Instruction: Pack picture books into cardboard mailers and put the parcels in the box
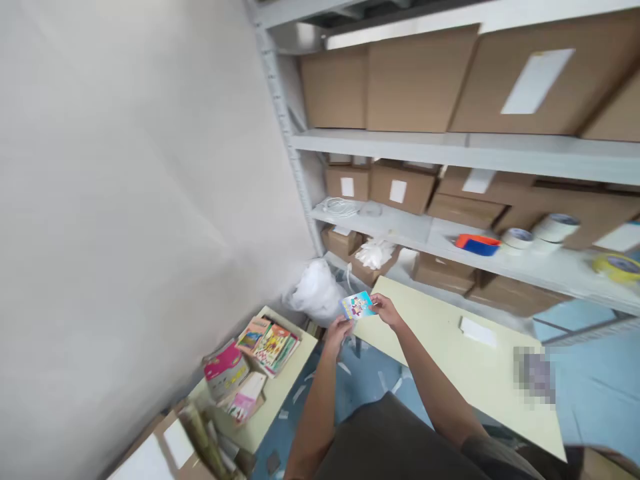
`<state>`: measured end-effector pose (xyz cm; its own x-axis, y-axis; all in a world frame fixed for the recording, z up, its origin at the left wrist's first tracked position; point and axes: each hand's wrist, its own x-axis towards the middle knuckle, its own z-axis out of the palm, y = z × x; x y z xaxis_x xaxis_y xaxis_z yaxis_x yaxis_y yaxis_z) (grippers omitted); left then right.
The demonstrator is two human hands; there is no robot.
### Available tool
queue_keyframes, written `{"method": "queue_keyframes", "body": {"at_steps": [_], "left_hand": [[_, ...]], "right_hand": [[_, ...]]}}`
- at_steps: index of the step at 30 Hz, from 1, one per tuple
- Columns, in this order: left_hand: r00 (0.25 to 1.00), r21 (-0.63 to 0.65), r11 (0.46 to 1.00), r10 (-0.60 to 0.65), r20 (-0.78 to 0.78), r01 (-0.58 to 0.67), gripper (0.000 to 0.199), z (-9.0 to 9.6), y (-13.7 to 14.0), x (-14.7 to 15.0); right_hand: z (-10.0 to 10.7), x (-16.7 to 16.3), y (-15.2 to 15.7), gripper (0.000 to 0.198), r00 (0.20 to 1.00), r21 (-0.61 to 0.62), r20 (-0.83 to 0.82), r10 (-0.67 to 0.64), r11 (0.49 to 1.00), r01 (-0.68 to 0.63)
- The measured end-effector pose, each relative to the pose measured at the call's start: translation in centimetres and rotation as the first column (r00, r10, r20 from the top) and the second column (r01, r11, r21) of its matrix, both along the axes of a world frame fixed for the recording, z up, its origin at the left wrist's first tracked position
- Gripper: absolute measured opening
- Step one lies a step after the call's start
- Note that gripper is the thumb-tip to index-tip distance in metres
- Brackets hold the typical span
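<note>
A small blue booklet (359, 305) with cartoon figures on its cover is held in the air between my two hands. My left hand (338, 331) pinches its lower left edge. At its right edge, my right hand (385, 310) has thumb and fingers closed on the same booklet. Just beneath, the corner of a pale yellow table (425, 327) comes up to the right hand. Down to the left, stacks of colourful books (270, 343) lie on a second pale table (267, 417).
Cardboard boxes (420, 80) fill the shelves ahead, with tape rolls (555, 228) on one shelf. A white plastic bag (317, 290) slumps by the wall. On the right table lies a white slip (477, 331). Paper scraps (299, 393) litter the blue floor.
</note>
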<state>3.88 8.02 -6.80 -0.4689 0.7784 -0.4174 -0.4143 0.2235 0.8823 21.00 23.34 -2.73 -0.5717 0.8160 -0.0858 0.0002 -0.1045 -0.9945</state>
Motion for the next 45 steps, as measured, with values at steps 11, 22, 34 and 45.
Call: {"method": "queue_keyframes", "body": {"at_steps": [11,22,34,45], "left_hand": [[0.91,-0.01,0.944,-0.315,0.27,0.329,0.032,2.2,14.9,22.1],[0.744,0.188,0.721,-0.632,-0.219,0.667,0.061,8.2,22.9,23.9],[0.744,0.18,0.74,-0.564,-0.358,0.648,0.057,9.5,26.4,19.3],[0.641,0.284,0.577,-0.654,-0.401,0.766,0.05,12.7,27.0,19.6]], "right_hand": [[1.1,24.0,3.9,0.046,0.844,-0.175,-0.042,-0.535,0.835,0.521],[3.2,27.9,3.0,0.055,0.811,-0.156,-0.091,-0.578,0.812,0.562],[6.4,22.6,6.0,0.052,0.785,-0.148,-0.206,-0.585,0.811,0.566],[6.0,19.5,7.7,0.053,0.849,0.251,-0.075,-0.523,0.814,0.523]]}}
